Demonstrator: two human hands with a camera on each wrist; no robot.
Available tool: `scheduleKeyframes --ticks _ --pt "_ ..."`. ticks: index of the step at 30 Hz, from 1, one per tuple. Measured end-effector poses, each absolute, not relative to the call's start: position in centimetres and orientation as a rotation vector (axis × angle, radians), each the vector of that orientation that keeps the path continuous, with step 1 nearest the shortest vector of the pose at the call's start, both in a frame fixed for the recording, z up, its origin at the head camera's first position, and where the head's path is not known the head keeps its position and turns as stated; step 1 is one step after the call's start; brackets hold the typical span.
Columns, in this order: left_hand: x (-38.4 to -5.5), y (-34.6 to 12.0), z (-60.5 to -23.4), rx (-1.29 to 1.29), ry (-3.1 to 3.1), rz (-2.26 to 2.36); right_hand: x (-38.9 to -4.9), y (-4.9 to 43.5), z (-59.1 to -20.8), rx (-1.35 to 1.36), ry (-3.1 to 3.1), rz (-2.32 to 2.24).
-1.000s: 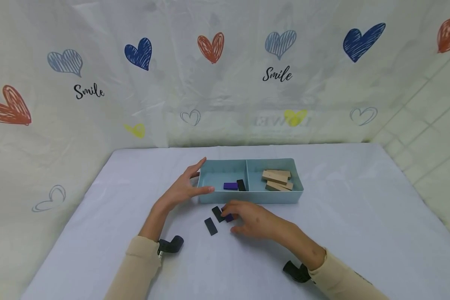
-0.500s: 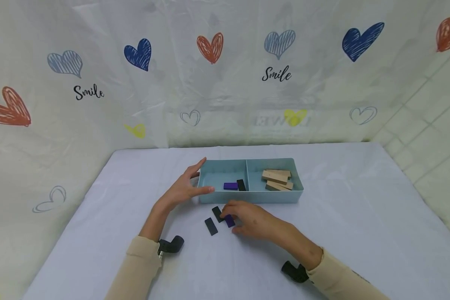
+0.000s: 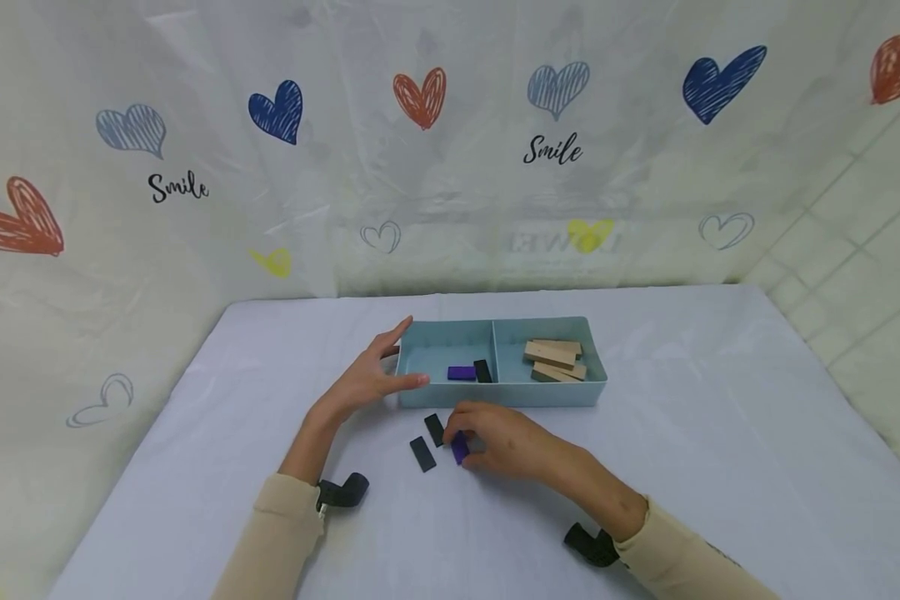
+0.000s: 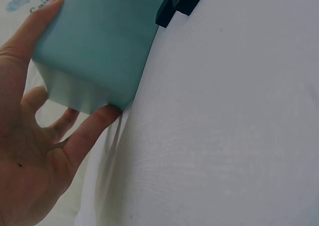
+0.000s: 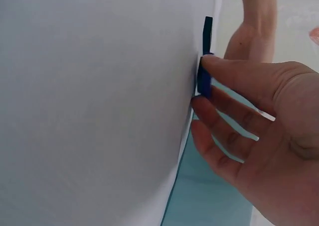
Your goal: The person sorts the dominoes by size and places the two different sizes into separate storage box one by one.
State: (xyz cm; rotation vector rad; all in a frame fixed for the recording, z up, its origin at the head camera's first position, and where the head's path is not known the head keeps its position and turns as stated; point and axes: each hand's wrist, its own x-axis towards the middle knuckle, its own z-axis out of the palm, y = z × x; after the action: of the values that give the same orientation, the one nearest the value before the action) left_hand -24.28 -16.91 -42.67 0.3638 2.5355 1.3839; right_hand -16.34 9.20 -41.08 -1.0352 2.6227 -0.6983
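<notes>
Lower centre, my right hand [image 3: 512,442] pinches purple block [image 3: 460,448]; left hand [image 3: 362,382] spread against box [image 3: 547,395]. Pickup, seemingly; next wants steady lift.

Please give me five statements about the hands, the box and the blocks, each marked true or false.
The right hand pinches a purple block. True.
Wooden blocks lie in the right compartment of the blue box. True.
The left hand pinches a wooden block. False: it touches the box's left end.
The left compartment is empty. False: it contains a dark block and another purple block.
Two other dark blocks lie on the white cloth. True.
</notes>
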Motion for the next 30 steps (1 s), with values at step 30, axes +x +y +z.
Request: scheduleKeyframes --ticks 30 --pt "-24.3 -16.8 -42.7 0.352 2.539 1.388 -16.7 10.1 -39.1 -1.237 2.665 -1.111"
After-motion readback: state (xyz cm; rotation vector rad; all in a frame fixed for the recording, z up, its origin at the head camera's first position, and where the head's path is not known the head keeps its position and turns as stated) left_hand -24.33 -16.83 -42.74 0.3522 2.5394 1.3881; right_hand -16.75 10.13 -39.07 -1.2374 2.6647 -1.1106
